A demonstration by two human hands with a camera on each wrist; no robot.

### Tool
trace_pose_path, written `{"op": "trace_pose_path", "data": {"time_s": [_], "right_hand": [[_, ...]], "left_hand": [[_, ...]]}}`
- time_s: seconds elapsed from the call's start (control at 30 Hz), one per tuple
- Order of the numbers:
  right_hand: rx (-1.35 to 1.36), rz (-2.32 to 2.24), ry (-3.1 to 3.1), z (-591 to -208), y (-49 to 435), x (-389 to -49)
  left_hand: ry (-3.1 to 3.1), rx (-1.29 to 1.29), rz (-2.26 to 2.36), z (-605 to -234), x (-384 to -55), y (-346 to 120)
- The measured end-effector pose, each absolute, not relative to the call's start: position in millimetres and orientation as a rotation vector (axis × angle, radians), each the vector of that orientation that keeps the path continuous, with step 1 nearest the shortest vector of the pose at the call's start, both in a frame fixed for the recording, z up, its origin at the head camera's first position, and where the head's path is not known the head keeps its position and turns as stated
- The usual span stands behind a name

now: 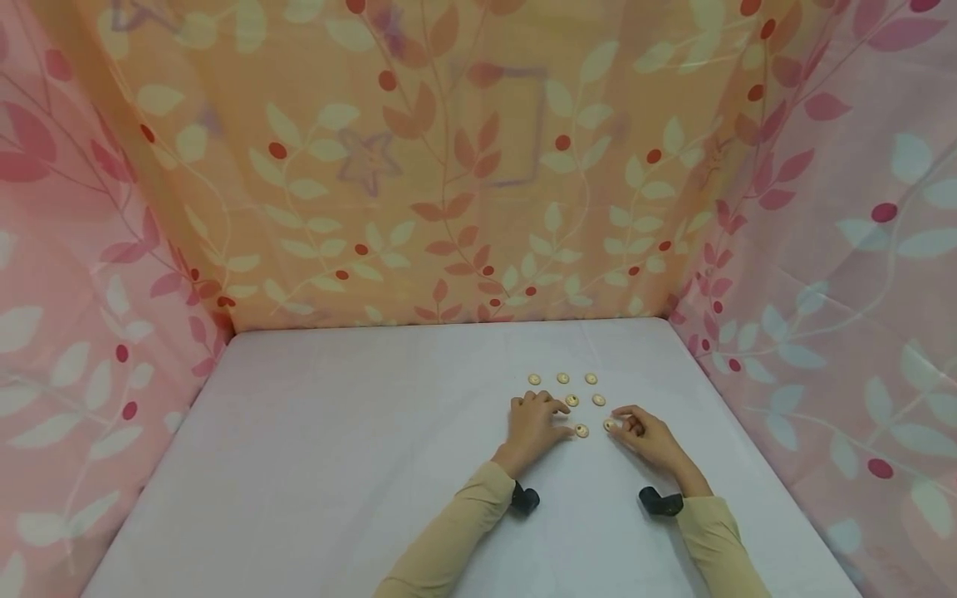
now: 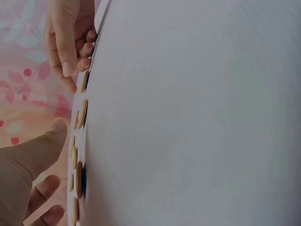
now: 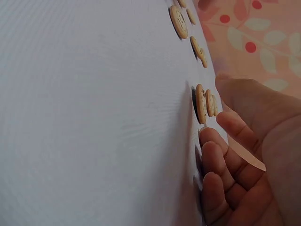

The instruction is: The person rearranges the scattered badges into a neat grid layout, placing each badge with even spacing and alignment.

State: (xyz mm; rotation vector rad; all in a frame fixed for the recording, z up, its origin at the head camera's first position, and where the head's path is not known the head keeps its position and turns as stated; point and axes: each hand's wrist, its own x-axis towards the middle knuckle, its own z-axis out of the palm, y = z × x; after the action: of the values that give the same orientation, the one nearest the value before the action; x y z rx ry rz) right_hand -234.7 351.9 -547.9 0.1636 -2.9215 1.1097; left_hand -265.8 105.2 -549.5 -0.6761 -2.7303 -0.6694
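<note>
Several small round tan discs with dark marks on their faces lie flat on the white table, in short rows. My left hand [image 1: 532, 428] is at the left of the group, thumb and fingers spread apart. Its thumb tip comes right up to a front disc [image 1: 581, 431], and its fingertips are near a middle-row disc [image 1: 571, 400]. From the right, my right hand [image 1: 649, 436] reaches in with loosely bent fingers. Its fingertips are at the edge of the front right disc [image 1: 609, 425]. The right wrist view shows a disc [image 3: 201, 103] standing clear beside that hand's fingers [image 3: 214, 155].
Three discs form the back row, among them the back left disc [image 1: 534, 379]. White cloth covers the table [image 1: 314, 465]. Leaf-patterned fabric, orange at the back [image 1: 449, 166] and pink at the sides, encloses it. Each wrist wears a black device, such as the right one [image 1: 661, 502].
</note>
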Motion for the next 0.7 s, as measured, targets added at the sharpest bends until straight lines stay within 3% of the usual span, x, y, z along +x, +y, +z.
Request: {"op": "trace_pose_path", "data": {"time_s": [0.7], "right_hand": [[0.108, 0.87, -2.813, -526, 326, -260]], "left_hand": [[-2.697, -0.483, -0.833, -546, -287, 43]]}}
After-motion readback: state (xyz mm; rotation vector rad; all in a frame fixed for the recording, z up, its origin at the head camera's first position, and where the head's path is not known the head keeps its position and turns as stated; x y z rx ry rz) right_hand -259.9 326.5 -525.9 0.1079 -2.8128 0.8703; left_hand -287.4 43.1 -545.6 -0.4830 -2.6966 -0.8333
